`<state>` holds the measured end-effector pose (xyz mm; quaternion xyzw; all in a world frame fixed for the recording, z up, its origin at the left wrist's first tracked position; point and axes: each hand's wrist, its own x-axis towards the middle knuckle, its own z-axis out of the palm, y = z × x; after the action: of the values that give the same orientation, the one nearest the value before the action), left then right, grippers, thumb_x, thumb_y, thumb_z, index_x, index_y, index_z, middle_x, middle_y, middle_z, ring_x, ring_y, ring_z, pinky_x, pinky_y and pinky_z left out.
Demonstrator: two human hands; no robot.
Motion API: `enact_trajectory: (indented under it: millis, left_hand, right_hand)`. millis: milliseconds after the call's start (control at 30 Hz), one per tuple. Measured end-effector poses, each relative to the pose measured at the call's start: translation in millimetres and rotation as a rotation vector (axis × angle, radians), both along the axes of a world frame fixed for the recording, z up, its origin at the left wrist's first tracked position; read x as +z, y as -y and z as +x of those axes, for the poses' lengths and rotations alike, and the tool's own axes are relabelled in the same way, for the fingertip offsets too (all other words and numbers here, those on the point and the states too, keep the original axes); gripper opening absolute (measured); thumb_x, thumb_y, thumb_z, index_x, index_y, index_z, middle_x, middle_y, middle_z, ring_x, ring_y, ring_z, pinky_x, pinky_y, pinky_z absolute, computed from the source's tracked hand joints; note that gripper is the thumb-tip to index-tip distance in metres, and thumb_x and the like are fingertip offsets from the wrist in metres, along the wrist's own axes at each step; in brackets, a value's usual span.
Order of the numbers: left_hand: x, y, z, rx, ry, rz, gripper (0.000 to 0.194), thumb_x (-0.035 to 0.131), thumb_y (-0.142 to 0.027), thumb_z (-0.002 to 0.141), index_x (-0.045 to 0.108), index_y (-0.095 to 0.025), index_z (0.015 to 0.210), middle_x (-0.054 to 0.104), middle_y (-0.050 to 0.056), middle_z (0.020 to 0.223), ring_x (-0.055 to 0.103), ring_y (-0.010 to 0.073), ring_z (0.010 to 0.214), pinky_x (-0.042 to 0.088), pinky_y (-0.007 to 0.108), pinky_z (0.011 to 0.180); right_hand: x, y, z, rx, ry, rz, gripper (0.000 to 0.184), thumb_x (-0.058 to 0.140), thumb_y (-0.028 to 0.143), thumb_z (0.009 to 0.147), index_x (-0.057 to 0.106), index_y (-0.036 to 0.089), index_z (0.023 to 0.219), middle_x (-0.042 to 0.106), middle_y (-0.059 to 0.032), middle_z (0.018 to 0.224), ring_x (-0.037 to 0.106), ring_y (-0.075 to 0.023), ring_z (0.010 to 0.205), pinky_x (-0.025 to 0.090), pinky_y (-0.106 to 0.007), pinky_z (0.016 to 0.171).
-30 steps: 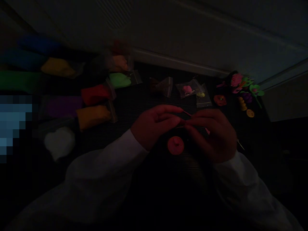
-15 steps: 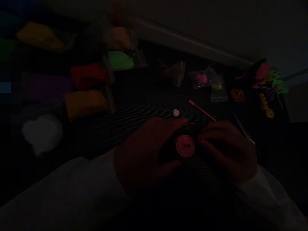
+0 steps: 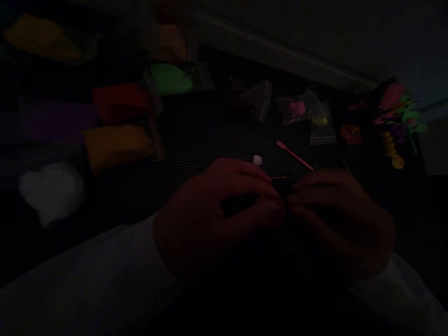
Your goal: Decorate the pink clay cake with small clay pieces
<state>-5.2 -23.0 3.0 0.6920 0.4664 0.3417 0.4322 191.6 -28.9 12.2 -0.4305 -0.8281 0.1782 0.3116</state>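
The view is very dark. My left hand is closed, its thumb and fingertips on a small round pink clay disc with an orange rim; the fingers cover most of it. Just to the right, my right hand has its fingertips pressed together near the disc, and whatever they hold is too dark to make out. Beyond the left fingers lies a small white clay lump. A thin orange strand shows between the hands. Above the right hand rests a pink modelling stick.
Bags of coloured clay cover the left side, among them an orange bag, a red bag and a white lump. Smaller bags lie at the back. Colourful clay shapes sit at the far right.
My left thumb and fingers have closed in over the pink disc, which was uncovered between them before. My right hand has shifted slightly right, covering most of the blade-like tool there.
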Motion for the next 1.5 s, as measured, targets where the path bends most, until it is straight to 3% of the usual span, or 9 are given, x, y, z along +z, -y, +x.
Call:
enact_trajectory:
  millis: [333,833,967,1100,1267,1500]
  left_hand:
    - [1.9,-1,3,-0.003,0.155,-0.222,0.011,0.065,-0.034,0.069,0.072,-0.025,0.07,0.067,-0.001,0.089,0.06,0.016,0.082,0.047,0.03,0.086]
    - [1.3,-2,6,0.023,0.257,-0.304,0.009,0.066,-0.029,0.069,0.069,-0.021,0.072,0.067,0.0,0.084,0.061,0.0144,0.075,0.05,0.025,0.071]
    - [2.0,-1,3,0.052,0.153,-0.195,0.012,0.065,-0.032,0.07,0.069,-0.022,0.074,0.067,-0.001,0.085,0.061,0.0147,0.078,0.048,0.025,0.076]
    - [0.4,1,-1,0.091,-0.067,0.031,0.013,0.062,-0.032,0.071,0.069,-0.022,0.075,0.066,0.0,0.088,0.059,0.0154,0.084,0.045,0.027,0.083]
    - [-4.5,4,-3,0.0,-0.309,0.29,0.012,0.056,-0.025,0.074,0.067,-0.022,0.077,0.066,0.001,0.089,0.057,0.0171,0.089,0.045,0.031,0.082]
    - [-11.0,5,-1,-0.083,-0.392,0.473,0.01,0.057,-0.022,0.074,0.065,-0.021,0.08,0.066,0.002,0.09,0.055,0.0177,0.09,0.046,0.031,0.079]
  right_hand:
    - [3.0,-2,-6,0.059,0.033,0.133,0.016,0.062,0.02,0.075,0.06,0.024,0.09,0.064,-0.0024,0.083,0.06,-0.0151,0.078,0.051,-0.031,0.068]
    - [5.5,0,-9,0.079,0.023,0.124,0.021,0.057,0.017,0.077,0.061,0.024,0.096,0.064,-0.0024,0.083,0.06,-0.0145,0.074,0.051,-0.031,0.066]
    - [2.8,2,-6,0.036,0.007,0.12,0.021,0.058,0.018,0.077,0.061,0.024,0.097,0.064,-0.0029,0.087,0.06,-0.0146,0.077,0.05,-0.031,0.069]
    - [-3.4,2,4,-0.03,-0.018,0.125,0.024,0.06,0.015,0.075,0.062,0.023,0.097,0.063,-0.0028,0.09,0.06,-0.0153,0.082,0.05,-0.031,0.071]
    - [-9.2,1,12,-0.074,-0.04,0.102,0.025,0.061,0.012,0.072,0.063,0.021,0.095,0.062,-0.0031,0.091,0.059,-0.0154,0.085,0.049,-0.031,0.074]
    - [-6.6,2,11,-0.095,0.001,0.071,0.023,0.058,0.015,0.076,0.061,0.026,0.096,0.062,-0.0031,0.094,0.06,-0.0186,0.087,0.05,-0.033,0.075]
